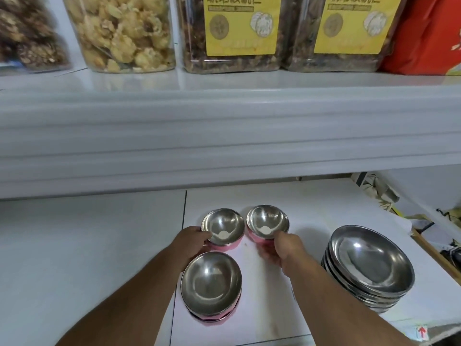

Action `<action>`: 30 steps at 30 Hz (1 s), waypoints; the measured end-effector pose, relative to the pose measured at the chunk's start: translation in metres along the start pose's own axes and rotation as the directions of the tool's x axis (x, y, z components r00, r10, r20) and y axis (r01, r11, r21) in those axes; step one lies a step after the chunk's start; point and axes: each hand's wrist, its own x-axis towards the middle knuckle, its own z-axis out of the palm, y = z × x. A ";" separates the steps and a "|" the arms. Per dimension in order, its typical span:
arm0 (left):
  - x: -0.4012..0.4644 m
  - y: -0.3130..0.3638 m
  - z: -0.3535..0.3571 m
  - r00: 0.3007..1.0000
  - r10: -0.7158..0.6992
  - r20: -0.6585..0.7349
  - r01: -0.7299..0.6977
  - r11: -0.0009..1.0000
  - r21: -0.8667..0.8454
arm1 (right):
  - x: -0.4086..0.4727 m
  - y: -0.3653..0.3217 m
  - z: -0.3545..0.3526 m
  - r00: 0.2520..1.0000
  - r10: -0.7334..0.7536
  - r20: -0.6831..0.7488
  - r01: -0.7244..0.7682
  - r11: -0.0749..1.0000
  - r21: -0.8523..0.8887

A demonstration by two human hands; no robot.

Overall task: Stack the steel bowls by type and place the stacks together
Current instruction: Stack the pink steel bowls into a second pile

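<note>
Two small steel bowls with pink outer walls sit side by side on the white counter. My left hand (193,239) grips the near-left rim of the left small bowl (222,227). My right hand (282,250) holds the near side of the right small bowl (268,222), which tilts a little. A stack of pink-walled steel bowls (211,285) stands just in front of them, between my forearms. To the right stands a stack of several large plain steel bowls (369,265).
A thick white shelf edge (224,136) overhangs the counter right behind the bowls. Clear jars of dried food (124,33) and a red bag (424,33) stand on that shelf. Paper and clutter (374,191) lie at the back right, past a wooden strip (434,253).
</note>
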 end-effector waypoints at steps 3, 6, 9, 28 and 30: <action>0.003 -0.002 -0.001 1.000 -0.003 -0.028 0.003 1.000 -0.011 | -0.002 -0.001 0.001 1.000 -0.004 0.002 0.003 1.000 0.015; -0.003 0.001 -0.007 0.998 -0.033 -0.057 0.029 0.996 -0.083 | -0.009 -0.003 -0.002 1.000 -0.020 0.003 0.020 1.000 0.001; -0.015 0.007 -0.023 0.994 -0.025 -0.111 0.009 0.991 -0.137 | -0.019 -0.008 -0.007 0.998 -0.061 0.000 0.061 0.998 -0.002; -0.150 0.001 -0.063 0.994 0.010 -0.107 -0.025 0.991 -0.131 | -0.155 -0.013 -0.032 0.959 -0.237 0.157 0.242 0.970 -0.018; -0.154 -0.002 -0.059 0.994 -0.005 -0.107 -0.009 0.992 -0.127 | -0.166 -0.013 -0.033 0.956 -0.252 0.149 0.255 0.967 -0.006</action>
